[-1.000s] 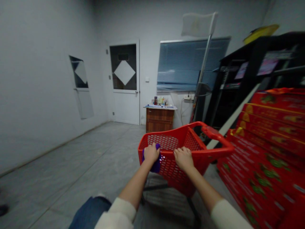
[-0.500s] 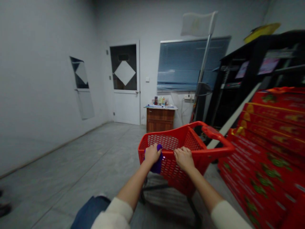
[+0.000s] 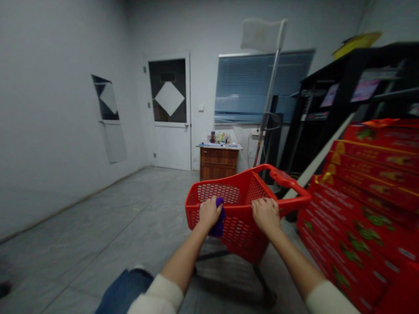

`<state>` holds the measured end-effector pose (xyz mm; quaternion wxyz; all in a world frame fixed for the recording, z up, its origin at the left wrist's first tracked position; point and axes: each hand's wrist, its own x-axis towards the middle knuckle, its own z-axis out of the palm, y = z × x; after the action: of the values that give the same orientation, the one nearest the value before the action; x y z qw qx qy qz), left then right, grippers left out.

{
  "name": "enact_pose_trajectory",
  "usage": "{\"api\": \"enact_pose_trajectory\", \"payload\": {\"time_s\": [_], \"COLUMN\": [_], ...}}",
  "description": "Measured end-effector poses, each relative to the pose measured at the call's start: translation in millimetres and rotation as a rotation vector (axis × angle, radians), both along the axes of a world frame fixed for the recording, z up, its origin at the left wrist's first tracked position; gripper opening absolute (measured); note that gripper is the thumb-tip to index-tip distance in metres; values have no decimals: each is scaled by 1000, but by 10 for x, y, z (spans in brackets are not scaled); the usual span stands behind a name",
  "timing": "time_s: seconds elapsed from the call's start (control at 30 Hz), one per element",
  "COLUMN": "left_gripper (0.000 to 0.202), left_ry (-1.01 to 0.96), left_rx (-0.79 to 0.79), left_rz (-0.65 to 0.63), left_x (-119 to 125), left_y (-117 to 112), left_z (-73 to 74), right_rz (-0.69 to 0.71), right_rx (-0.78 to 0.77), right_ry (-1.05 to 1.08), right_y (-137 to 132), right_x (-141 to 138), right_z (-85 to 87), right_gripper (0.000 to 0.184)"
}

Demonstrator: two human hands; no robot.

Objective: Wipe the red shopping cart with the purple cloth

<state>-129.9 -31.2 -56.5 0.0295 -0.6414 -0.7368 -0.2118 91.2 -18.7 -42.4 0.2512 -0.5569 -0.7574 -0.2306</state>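
Note:
A red plastic shopping cart (image 3: 240, 192) on a dark wheeled frame stands on the grey floor in front of me. My left hand (image 3: 209, 211) is closed over its near rim and holds a purple thing (image 3: 218, 222) against the mesh. My right hand (image 3: 266, 213) grips the same rim further right, fingers curled over it. The cart's basket looks empty from here. Its red handle (image 3: 288, 179) sticks out on the far right side.
Stacked red cartons (image 3: 369, 192) line the right side close to the cart. Behind them stands a black shelf unit (image 3: 343, 104). A wooden cabinet (image 3: 218, 162), a white door (image 3: 170, 113) and a blinded window (image 3: 258, 87) are at the far wall. My blue-clad knee (image 3: 121, 292) shows below.
The cart has shifted slightly left and away from the cartons. My right hand has slid further right along the rim. My left hand keeps its hold.

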Motion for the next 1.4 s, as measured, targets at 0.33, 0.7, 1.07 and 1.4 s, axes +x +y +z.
{"api": "enact_pose_trajectory", "payload": {"time_s": [0.33,0.7,1.07,1.4], "left_gripper": [36,39,37,36], "left_ry": [-61,-33,-58,-72], "left_rx": [44,-16,-36,6], "left_rz": [-68,114,-71,-65], "left_x": [586,246,206,582], "left_y": [153,114,164,255], "left_z": [62,86,104,117], "right_rz": [24,33,17,17], "right_rx": [27,32,12,33], "right_ry": [7,30,22,51], "right_y": [44,58,35,49], "right_x": [-120,-276,-231,-279], "right_z": [-68,-105,-92,-109], "right_gripper": [32,34,31,32]}}
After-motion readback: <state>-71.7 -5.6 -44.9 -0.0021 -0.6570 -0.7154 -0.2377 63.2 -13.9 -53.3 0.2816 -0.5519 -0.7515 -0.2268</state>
